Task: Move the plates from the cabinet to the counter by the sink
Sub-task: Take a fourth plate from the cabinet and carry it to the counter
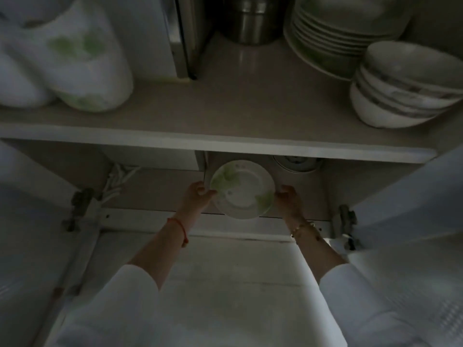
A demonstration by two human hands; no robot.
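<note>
At the middle of the lower shelf (155,189), close to its front edge, a white plate (241,189) with a green leaf print is tilted face-out between two raised hands. The left hand (199,196) has its fingers curled over the plate's left rim, and the right hand (288,199) clasps the right rim the same way. Both hands are taken up with this one plate. It is not yet out of the cabinet, and I cannot tell whether its lower edge touches the shelf. The counter by the sink is out of view.

From where I stand, the best move looks to be drawing it straight out toward the body. It should stay low enough to miss the front edge of the upper shelf (225,101) just above, then be levelled once clear. Fingers underneath and thumbs on top would probably hold better than a pinch on the rim.

Counting left to right:
- **Upper shelf, left end:** two big white vessels (82,58), blurred, one with green print.
- **Upper shelf, back middle:** one steel canister (253,21).
- **Upper shelf, back right corner:** one stack of plates (330,38), at least six rims.
- **Upper shelf, right front:** one stack of bowls (400,91), four or five.
- **Lower shelf:** one plate in hand, and one further dish (295,162) behind it to the right, mostly hidden by the shelf edge above.
- **Cabinet sides:** two hinges, the left hinge (80,204) and the right hinge (347,219).
</note>
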